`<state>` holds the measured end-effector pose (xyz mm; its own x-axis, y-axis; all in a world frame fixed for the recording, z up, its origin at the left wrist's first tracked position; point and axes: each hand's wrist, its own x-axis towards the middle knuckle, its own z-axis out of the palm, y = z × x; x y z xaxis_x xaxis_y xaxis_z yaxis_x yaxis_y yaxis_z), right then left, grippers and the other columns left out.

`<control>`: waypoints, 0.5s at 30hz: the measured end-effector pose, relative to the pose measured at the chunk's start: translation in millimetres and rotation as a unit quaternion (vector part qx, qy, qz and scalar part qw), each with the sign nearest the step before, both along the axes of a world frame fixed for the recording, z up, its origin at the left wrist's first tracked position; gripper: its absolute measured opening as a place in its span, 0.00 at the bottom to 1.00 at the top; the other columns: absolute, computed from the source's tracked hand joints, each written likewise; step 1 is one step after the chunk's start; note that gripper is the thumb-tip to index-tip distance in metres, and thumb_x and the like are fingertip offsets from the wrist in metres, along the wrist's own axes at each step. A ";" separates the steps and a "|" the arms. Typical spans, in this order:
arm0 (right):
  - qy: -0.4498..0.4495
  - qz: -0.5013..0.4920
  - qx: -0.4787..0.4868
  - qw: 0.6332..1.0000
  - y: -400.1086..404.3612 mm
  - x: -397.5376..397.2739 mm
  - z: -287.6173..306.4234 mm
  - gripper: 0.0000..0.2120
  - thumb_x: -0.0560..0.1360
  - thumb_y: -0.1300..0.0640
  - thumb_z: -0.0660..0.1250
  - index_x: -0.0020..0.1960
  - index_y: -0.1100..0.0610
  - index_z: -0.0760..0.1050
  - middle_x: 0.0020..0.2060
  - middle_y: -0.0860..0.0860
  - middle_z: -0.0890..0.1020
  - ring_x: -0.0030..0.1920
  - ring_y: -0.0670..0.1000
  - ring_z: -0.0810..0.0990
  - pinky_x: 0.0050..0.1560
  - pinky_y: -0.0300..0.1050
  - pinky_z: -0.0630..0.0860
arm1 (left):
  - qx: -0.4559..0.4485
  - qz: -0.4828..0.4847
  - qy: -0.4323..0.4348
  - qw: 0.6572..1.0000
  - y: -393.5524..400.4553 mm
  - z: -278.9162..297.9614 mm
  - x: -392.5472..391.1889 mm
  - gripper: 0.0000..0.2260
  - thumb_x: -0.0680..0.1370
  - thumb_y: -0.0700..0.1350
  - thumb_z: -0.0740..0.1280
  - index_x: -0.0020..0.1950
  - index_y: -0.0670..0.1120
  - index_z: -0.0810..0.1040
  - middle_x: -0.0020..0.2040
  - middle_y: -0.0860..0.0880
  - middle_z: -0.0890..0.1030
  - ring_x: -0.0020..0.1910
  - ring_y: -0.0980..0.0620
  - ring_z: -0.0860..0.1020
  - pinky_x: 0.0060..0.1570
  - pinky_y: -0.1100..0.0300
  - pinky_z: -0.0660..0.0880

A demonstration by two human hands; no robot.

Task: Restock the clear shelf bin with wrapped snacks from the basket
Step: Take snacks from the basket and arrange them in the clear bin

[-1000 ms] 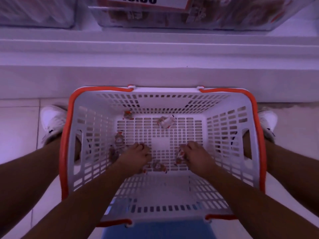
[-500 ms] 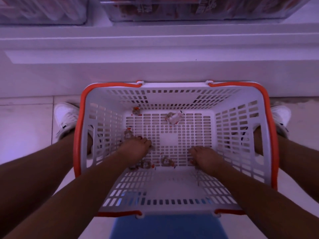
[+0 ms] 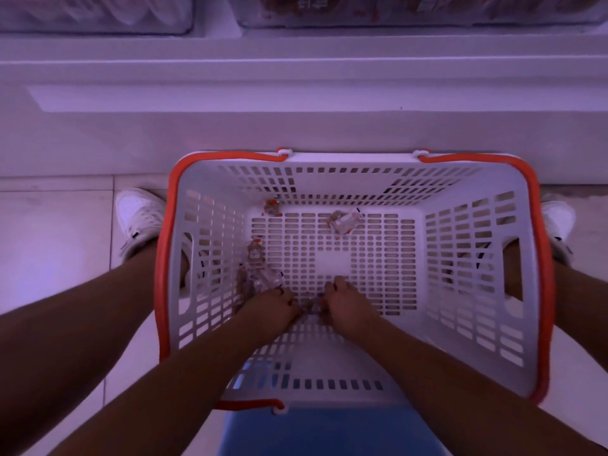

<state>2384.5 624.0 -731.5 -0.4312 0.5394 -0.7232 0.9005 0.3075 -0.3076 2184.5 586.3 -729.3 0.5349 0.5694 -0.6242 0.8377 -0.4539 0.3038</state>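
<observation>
Since the earlier frames both hands have drawn together at the near middle of the basket floor: the left hand [image 3: 274, 307] has slid right from the left-side snacks, and the right hand [image 3: 348, 304] has come left, so only a narrow gap now lies between them. The view has also swung, placing the basket [image 3: 526, 291] further right and lower in frame.

Going left to right: a white shoe [image 3: 141, 218] stands on the floor tiles at 9 o'clock of the basket, just outside its orange rim. Inside the white slotted basket, a cluster of wrapped snacks [image 3: 255, 268] lies along the left edge of the floor, at 10 o'clock from the left hand. One small wrapped snack [image 3: 272, 207] sits in the far left corner, at 11 o'clock. Another wrapped snack [image 3: 343, 220] lies near the far wall at 12 o'clock, well apart from the hands. A few wrappers [image 3: 311, 307] show in the gap between the two hands.

The left grip is curled, fingers down on the floor beside those wrappers; whether it holds one cannot be told. The right grip is likewise curled, and what it holds cannot be told.

At the top edge, the clear shelf bin [image 3: 411, 11] sits on the shelf at 12 o'clock, with wrapped goods blurred inside.
</observation>
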 end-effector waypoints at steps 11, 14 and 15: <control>0.067 -0.117 -0.021 0.991 -19.3 -3.6 -5.3 0.20 0.73 0.51 0.67 0.62 0.55 0.72 0.59 0.55 0.75 0.60 0.58 0.75 0.57 0.49 0.74 | 0.014 0.084 0.040 0.996 -5.4 0.2 6.9 0.19 0.77 0.39 0.59 0.68 0.41 0.67 0.65 0.41 0.71 0.63 0.41 0.72 0.61 0.49 0.69; 0.066 -0.107 -0.013 0.992 -24.3 -5.8 -7.8 0.22 0.73 0.53 0.67 0.65 0.55 0.71 0.61 0.55 0.74 0.62 0.58 0.73 0.60 0.48 0.73 | -0.023 0.089 0.037 0.995 -3.4 2.1 4.7 0.18 0.77 0.41 0.61 0.67 0.42 0.66 0.63 0.40 0.74 0.61 0.41 0.74 0.56 0.48 0.72; 0.070 -0.089 -0.008 0.994 -25.1 -6.1 -7.9 0.21 0.74 0.53 0.65 0.65 0.56 0.70 0.61 0.55 0.74 0.62 0.58 0.73 0.60 0.48 0.72 | -0.037 0.096 0.034 0.994 -2.3 2.0 3.7 0.18 0.77 0.42 0.62 0.66 0.43 0.67 0.63 0.41 0.74 0.60 0.41 0.74 0.55 0.48 0.72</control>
